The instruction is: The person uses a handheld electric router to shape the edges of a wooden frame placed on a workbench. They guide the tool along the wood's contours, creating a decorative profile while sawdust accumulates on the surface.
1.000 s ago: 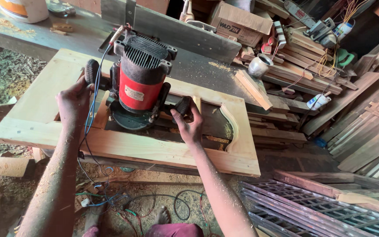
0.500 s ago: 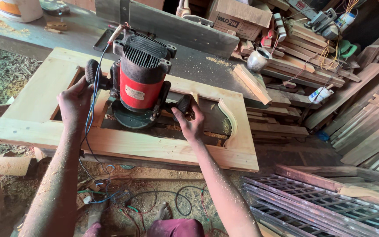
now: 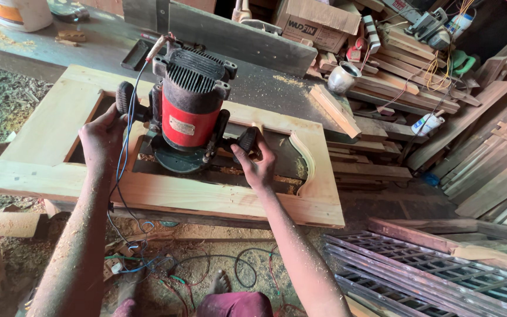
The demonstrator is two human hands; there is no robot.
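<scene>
We've got both hands on the red router [image 3: 190,111] here, our left hand [image 3: 102,136] wrapped around the black knob on its left side, our right hand [image 3: 256,165] closed round the knob on its right, fingers curled tight on both. The router sits upright with its round base down in the cut-out opening of the pale wooden frame [image 3: 165,196], close to the frame's near rail. What worries us is the blue cord [image 3: 125,176]: it hangs right past our left wrist and across the rail, so it could snag on the edge or drift toward the base if the tool travels left. The frame looks merely laid on the bench [image 3: 253,88], with no clamp that we can see, so a sideways shove might shift it and spoil the edge. Sawdust on the rails could let the base skate. The machine itself looks well used: dusty black finned cap, red body with a worn label, dark green base.
</scene>
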